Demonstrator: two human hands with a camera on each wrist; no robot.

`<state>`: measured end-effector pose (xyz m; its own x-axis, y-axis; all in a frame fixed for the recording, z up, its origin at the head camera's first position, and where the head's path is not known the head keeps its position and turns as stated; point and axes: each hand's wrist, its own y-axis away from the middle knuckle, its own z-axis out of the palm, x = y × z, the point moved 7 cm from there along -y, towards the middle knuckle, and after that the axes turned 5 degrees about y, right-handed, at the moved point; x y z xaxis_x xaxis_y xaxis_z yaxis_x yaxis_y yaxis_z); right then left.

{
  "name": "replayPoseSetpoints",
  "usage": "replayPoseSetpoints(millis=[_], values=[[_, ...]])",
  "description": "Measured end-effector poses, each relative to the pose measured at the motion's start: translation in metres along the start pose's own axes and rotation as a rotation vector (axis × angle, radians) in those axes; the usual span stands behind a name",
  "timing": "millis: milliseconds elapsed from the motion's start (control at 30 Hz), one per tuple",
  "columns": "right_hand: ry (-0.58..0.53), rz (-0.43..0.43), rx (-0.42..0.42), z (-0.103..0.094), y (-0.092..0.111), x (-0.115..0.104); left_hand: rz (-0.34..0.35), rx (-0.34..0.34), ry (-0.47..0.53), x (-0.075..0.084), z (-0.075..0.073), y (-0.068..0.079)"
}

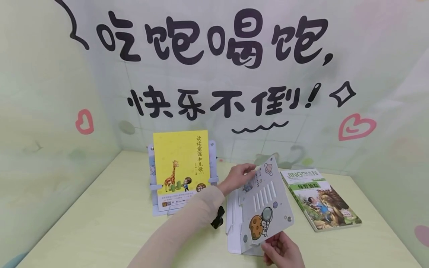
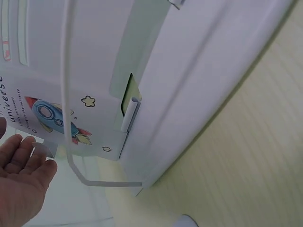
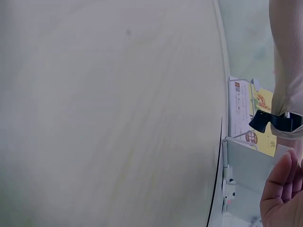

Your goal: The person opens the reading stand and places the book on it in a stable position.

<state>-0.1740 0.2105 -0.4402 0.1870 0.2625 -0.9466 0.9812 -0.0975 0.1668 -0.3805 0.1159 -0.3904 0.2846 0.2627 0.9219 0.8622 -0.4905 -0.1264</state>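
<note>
A white book stand (image 1: pixel 268 197) with space cartoons stands tilted on the table, its slotted back panel raised from a flat base. My left hand (image 1: pixel 238 178) reaches across to the panel's far edge; in the left wrist view the left hand's curled fingers (image 2: pixel 28 163) are at that edge beside a small tab. My right hand (image 1: pixel 283 251) grips the stand's near lower edge, thumb above and fingers curled under. In the right wrist view, the right hand (image 3: pixel 284 194) is at a pale corner of the stand. A wire bar (image 2: pixel 66 94) crosses in front of the panel.
A yellow children's book (image 1: pixel 181 167) rests upright on a second stand (image 1: pixel 213 149), left of my hands. To the right, a green-and-white book (image 1: pixel 321 201) lies flat on the pale table (image 1: pixel 110 208). A printed backdrop (image 1: pixel 214 74) closes off the back and sides.
</note>
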Motion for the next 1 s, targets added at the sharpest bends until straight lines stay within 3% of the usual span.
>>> replayPoseSetpoints(millis=[200, 533, 700, 1000], values=[[0.012, 0.003, 0.042, 0.002, 0.0, -0.002, -0.006, -0.03, -0.002, -0.003, 0.006, 0.001], [0.016, 0.046, 0.086, -0.008, -0.002, -0.001, -0.003, 0.003, -0.012, -0.003, 0.003, 0.003], [0.023, 0.06, 0.196, -0.027, -0.008, 0.001, -0.038, 0.069, 0.011, -0.008, -0.005, 0.006], [0.093, -0.027, 0.3, -0.072, -0.029, 0.0, -0.083, 0.185, -0.007, -0.013, -0.02, 0.01]])
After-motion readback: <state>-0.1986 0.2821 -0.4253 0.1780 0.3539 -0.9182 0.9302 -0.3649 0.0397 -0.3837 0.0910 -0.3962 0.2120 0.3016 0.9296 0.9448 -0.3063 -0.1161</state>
